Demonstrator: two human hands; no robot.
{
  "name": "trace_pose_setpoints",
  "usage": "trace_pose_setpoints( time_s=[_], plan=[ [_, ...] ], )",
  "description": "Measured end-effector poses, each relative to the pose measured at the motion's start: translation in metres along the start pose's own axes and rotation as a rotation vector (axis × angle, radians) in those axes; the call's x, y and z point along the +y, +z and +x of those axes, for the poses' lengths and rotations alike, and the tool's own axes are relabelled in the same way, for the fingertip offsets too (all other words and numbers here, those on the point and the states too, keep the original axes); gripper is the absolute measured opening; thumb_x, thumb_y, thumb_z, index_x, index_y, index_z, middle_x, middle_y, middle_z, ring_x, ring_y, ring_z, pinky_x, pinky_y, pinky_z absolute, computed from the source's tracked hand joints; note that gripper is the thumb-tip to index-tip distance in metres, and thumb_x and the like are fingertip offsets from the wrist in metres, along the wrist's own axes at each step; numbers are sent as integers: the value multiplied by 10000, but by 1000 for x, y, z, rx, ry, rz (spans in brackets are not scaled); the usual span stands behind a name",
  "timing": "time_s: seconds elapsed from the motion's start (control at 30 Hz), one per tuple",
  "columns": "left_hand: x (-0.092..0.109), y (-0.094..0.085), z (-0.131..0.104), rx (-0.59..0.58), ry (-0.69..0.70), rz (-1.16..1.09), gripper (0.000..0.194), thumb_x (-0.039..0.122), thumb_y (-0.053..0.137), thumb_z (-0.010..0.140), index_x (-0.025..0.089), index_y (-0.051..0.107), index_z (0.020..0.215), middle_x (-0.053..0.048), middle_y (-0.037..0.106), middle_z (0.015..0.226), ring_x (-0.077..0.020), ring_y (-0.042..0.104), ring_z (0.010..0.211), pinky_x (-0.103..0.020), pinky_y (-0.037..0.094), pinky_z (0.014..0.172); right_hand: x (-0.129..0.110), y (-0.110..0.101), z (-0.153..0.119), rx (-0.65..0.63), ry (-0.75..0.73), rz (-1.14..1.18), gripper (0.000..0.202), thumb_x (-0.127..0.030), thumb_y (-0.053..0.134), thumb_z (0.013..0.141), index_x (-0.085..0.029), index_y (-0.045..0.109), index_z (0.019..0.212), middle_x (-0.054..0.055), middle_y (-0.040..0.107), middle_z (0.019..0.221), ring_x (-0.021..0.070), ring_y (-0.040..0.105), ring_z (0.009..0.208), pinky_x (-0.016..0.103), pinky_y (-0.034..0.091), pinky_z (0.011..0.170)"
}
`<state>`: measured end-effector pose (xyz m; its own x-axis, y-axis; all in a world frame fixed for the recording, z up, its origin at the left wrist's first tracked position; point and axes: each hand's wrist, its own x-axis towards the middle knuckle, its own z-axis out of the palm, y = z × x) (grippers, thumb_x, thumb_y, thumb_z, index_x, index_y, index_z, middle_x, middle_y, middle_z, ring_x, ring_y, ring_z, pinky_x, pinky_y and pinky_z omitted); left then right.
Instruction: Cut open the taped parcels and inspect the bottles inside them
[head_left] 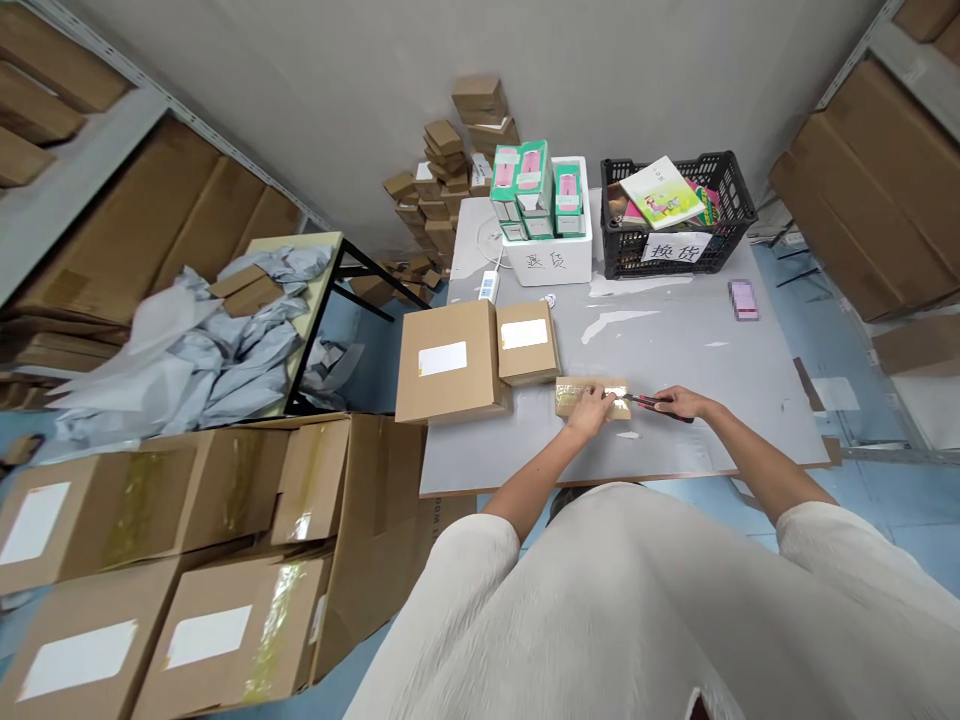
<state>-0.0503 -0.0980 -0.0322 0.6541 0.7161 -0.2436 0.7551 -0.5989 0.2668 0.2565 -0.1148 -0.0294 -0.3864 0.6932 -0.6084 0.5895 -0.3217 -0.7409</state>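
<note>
A small taped cardboard box (562, 398) lies near the front of the grey table. My left hand (591, 410) is on top of it, fingers bent and gripping it against the tabletop. From the right, my right hand (682, 402) is closed around a black-and-red cutting tool (660, 407). The tool's thin tip meets the right end of the box, over the shiny tape; its exact kind is too small to tell. Left of this box stand a medium carton (528, 345) and a larger carton (450, 365), both with white labels.
At the table's (622, 345) back are a white bin (551, 262) of green-and-pink boxes and a black crate (679, 260) holding books. A phone (743, 300) lies at right, a power strip (489, 285) at left. A big carton (375, 540) of boxes stands left of me.
</note>
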Motion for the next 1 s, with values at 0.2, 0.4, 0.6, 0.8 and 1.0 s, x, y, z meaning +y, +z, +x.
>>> trace_pose_setpoints(
  time_s=[0.2,0.4,0.6,0.8,1.0],
  plan=[
    [1,7,-2,31,9,34,575,218,824,894,286,574,1409,-120,575,1359,-341,546,1284,-468,456,1096,-2,1,-1,14,-3,6,467,-641,712,790,-219,778,977,-16,665,751,166,540,694,286,399,642],
    [1,5,-2,22,11,43,581,219,818,902,279,564,1421,-120,577,1358,-329,562,1263,-467,443,1120,-3,-1,-4,4,-4,-9,457,-639,726,795,-219,796,958,-11,675,731,166,546,685,281,411,638],
    [2,4,-3,23,47,82,582,206,818,897,259,567,1420,-127,588,1345,-334,571,1271,-486,407,1167,3,3,0,6,-1,7,449,-620,736,795,-231,808,1008,-14,682,728,169,550,680,279,413,629],
    [1,3,-2,20,26,31,599,208,835,879,271,572,1413,-125,580,1354,-333,581,1255,-494,429,1143,1,3,-2,-5,-4,22,454,-637,721,806,-224,794,978,-15,678,731,168,553,680,280,420,633],
    [2,1,-1,26,6,30,560,206,813,905,265,561,1401,-131,579,1352,-340,571,1279,-507,433,1144,-3,11,4,0,-33,19,429,-621,729,803,-225,787,957,-6,690,741,184,573,710,293,435,655]
  ],
)
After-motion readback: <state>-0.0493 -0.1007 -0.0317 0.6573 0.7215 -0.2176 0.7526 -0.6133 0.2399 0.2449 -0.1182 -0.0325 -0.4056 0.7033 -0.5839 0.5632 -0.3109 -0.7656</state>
